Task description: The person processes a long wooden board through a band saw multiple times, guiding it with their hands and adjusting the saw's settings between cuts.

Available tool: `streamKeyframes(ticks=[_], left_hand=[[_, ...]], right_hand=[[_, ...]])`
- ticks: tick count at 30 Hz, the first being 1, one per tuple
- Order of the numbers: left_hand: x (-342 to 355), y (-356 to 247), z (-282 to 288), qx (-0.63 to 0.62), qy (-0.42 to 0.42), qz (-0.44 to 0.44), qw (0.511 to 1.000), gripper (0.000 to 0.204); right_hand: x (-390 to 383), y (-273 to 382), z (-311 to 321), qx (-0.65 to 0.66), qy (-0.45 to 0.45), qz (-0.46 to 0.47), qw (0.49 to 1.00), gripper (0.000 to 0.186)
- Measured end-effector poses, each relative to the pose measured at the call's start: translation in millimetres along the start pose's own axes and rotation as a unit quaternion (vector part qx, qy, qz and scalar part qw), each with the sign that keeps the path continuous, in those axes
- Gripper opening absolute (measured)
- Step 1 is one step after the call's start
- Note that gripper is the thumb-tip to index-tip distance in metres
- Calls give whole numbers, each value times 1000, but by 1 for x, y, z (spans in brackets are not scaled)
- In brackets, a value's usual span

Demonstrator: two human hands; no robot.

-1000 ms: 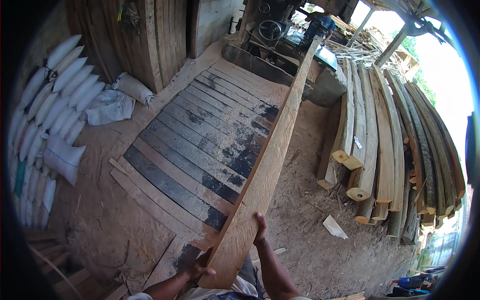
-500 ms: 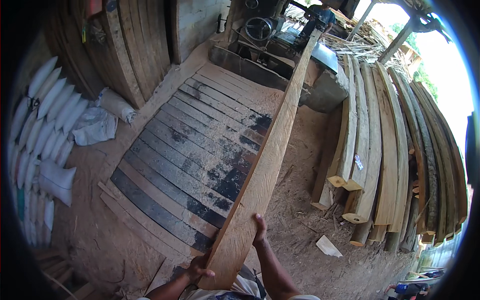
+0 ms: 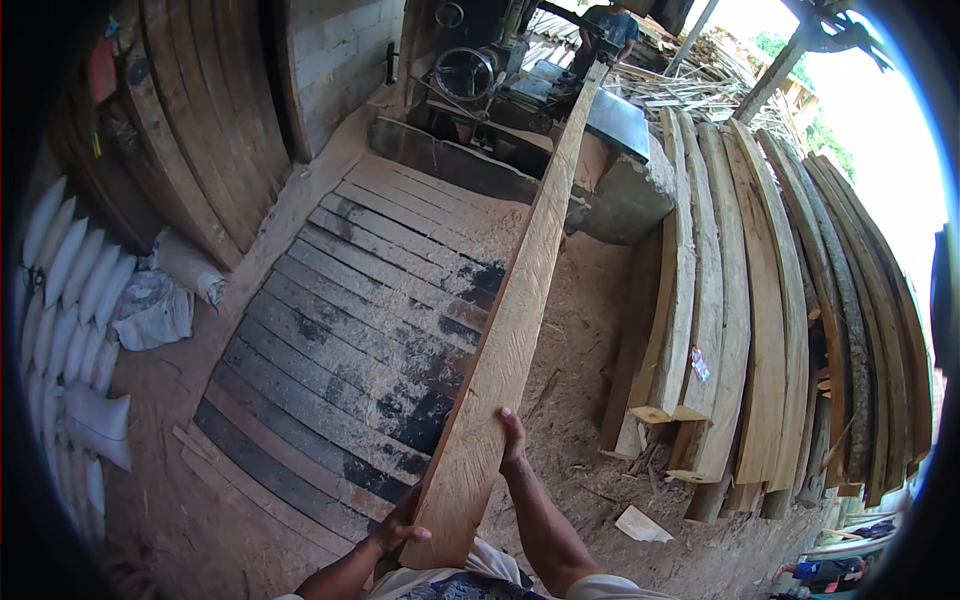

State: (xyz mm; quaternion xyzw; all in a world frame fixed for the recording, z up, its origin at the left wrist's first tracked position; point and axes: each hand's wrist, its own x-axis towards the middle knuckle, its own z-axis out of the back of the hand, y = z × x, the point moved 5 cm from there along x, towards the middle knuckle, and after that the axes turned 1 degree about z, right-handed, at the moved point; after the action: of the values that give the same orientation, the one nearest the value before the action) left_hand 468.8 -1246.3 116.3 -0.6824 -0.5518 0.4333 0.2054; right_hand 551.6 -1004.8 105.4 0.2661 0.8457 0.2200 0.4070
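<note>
1. Head view: the plank (image 3: 500,370) extends from the foreground to the machine (image 3: 478,75), alongside sawdust-strewn floor boards (image 3: 320,335).
2. Left hand (image 3: 398,530): grip clamped on the plank's near end, thumb on top.
3. Right hand (image 3: 513,440): grip clamped on its right edge, farther up.
4. Stacked timbers (image 3: 765,310) lie right.

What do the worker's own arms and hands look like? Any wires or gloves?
No wires or gloves show. The left grip and right grip are ordinary bare human hands. The left forearm and right forearm are bare too, without visible markings. A pale sleeve shows at the right elbow.
</note>
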Motion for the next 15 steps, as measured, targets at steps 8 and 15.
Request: streamKeyframes(ticks=[8,15], left_hand=[[138,-67,-5,3,-10,14,1000,113],[257,-106,8,26,-14,27,999,114]], right_hand=[[115,106,4,2,-14,0,1000,80],[213,198,-7,-10,-14,14,1000,81]])
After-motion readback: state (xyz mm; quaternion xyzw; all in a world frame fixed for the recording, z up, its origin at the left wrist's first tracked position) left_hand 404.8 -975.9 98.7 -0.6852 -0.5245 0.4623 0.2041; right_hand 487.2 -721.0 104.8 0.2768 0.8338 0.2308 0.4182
